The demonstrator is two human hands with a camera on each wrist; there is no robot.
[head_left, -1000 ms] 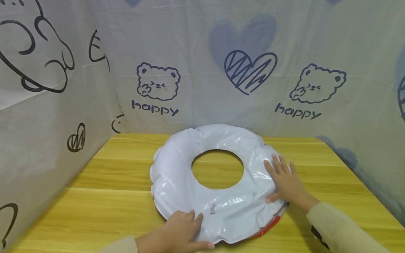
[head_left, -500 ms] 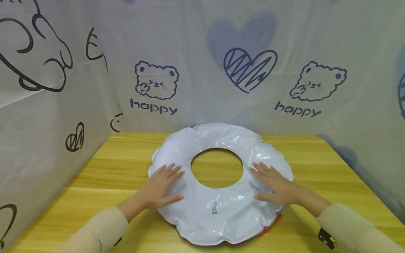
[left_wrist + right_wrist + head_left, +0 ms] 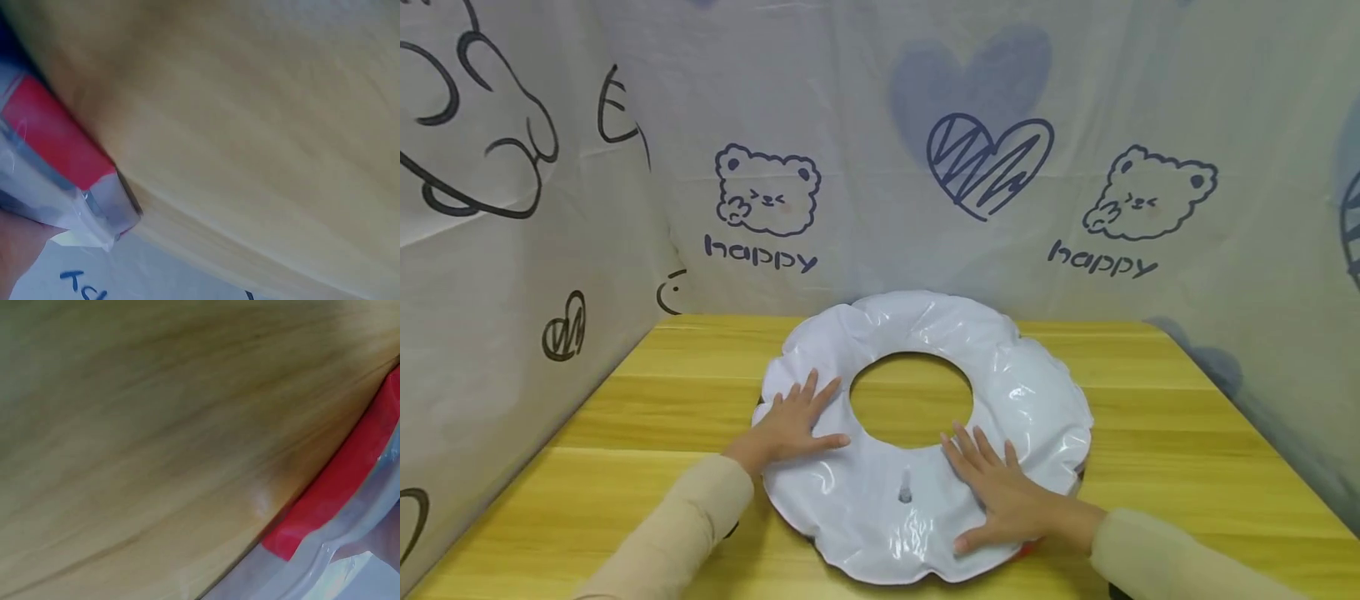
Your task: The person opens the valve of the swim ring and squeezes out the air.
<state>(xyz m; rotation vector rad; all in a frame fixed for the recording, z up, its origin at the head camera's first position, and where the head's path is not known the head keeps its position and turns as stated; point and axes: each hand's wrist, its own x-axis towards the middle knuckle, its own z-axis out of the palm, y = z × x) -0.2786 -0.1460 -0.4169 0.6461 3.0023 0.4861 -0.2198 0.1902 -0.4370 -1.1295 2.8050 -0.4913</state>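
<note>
A white inflatable swim ring (image 3: 917,321) lies flat on the wooden table, its round hole showing the wood beneath. Its surface is glossy and creased, with a small clear valve (image 3: 906,492) on the near side. My left hand (image 3: 793,425) rests on the ring's left part, fingers spread. On the near right part my right hand (image 3: 1003,496) presses with fingers straight and apart. Red patches on the ring's underside show in both wrist views, at the ring's left side (image 3: 56,131) and right side (image 3: 350,475).
The yellow wood-grain table (image 3: 1157,417) extends on both sides of the ring. Behind it hangs a pale cloth (image 3: 880,208) printed with bears and hearts, and similar cloth closes off the left and right sides.
My left hand has gone from the ring's near edge up to its left part. The right hand has slid from the far right toward the near right. The ring has stayed nearly in place.
</note>
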